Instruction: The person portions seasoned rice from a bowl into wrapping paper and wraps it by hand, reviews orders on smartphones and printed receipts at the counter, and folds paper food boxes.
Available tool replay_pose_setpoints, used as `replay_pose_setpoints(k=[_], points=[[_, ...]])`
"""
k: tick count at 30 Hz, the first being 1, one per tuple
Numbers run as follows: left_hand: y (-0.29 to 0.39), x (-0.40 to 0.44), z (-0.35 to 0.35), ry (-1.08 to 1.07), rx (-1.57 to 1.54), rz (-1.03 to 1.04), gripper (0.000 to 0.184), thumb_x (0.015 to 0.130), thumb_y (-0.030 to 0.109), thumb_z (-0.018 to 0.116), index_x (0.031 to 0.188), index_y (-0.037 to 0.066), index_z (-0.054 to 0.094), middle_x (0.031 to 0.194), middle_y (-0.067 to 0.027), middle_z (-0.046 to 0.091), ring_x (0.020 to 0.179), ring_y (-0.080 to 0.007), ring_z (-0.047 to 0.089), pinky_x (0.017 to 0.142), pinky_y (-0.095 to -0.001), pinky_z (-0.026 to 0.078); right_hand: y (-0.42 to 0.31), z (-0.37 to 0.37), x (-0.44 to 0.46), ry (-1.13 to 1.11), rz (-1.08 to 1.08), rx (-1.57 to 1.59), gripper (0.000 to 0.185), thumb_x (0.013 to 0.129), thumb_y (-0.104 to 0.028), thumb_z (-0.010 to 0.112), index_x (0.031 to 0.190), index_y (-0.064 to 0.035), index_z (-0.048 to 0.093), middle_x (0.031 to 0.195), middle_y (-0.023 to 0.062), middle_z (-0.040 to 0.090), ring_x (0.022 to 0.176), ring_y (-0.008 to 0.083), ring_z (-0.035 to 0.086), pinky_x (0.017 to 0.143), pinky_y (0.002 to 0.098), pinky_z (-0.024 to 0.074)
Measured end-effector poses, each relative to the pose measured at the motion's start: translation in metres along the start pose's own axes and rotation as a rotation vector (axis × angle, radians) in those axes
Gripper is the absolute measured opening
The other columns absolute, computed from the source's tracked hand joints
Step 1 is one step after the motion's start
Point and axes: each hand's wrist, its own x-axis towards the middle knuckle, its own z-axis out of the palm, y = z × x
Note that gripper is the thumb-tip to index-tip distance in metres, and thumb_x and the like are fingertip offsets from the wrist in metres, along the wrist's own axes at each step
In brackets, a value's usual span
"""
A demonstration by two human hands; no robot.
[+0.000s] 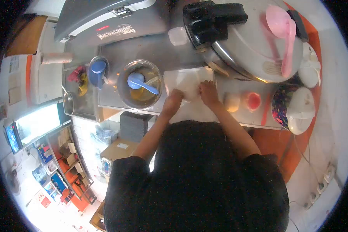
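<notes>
A pale, translucent plastic sheet [181, 76] lies over the counter edge in front of me, with a whitish, blurred shape near its middle. My left hand [174, 100] is at the left of that shape, its fingers curled together on the plastic. On the other side, my right hand [208, 92] pinches the plastic with bent fingers. Left of the sheet stands a steel bowl [121, 83] holding yellowish liquid and a blue ladle [136, 81]. Fine detail between my fingertips is too blurred to make out.
A large lidded steel pot [239, 46] stands at the back right, with a pink ladle [288, 50] on its lid. Two small jars, one a red-topped jar [253, 101], sit right of my hand. A grey cooler box [116, 23] and a sink [89, 102] are leftward.
</notes>
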Motion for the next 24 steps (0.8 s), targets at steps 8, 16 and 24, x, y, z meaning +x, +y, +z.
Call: replay_pose_setpoints(k=[8, 16, 24], points=[[0.023, 0.023, -0.004, 0.249, 0.017, -0.196, 0.026, 0.077, 0.002, 0.064, 0.103, 0.005, 0.06, 0.104, -0.0161, 0.06, 0.092, -0.0407, 0.06, 0.079, -0.0474, 0.051, -0.002, 0.004, -0.003, -0.001, -0.014, 0.186, 0.014, 0.083, -0.017, 0.062, 0.086, -0.0037, 0.059, 0.085, 0.0159, 0.063, 0.086, 0.0378, 0.06, 0.073, 0.047, 0.0516], [0.059, 0.039, -0.116, -0.266, -0.915, -0.591, 0.012, 0.085, -0.004, 0.064, 0.089, 0.003, 0.055, 0.088, -0.0081, 0.063, 0.091, -0.023, 0.062, 0.081, -0.0332, 0.05, -0.025, -0.113, 0.0, -0.721, 0.022, 0.83, 0.053, 0.088, -0.006, 0.06, 0.138, -0.0042, 0.045, 0.117, 0.0128, 0.062, 0.106, 0.026, 0.063, 0.085, 0.0399, 0.0555], [0.055, 0.036, -0.102, 0.168, -0.95, -0.195, 0.014, 0.087, -0.01, 0.06, 0.097, 0.0, 0.061, 0.096, -0.0029, 0.062, 0.092, -0.0114, 0.057, 0.084, -0.025, 0.048, -0.055, -0.129, 0.001, -0.756, -0.193, 1.181, 0.069, 0.082, -0.001, 0.063, 0.146, -0.0093, 0.04, 0.126, 0.0081, 0.056, 0.103, 0.0175, 0.06, 0.083, 0.0339, 0.054]])
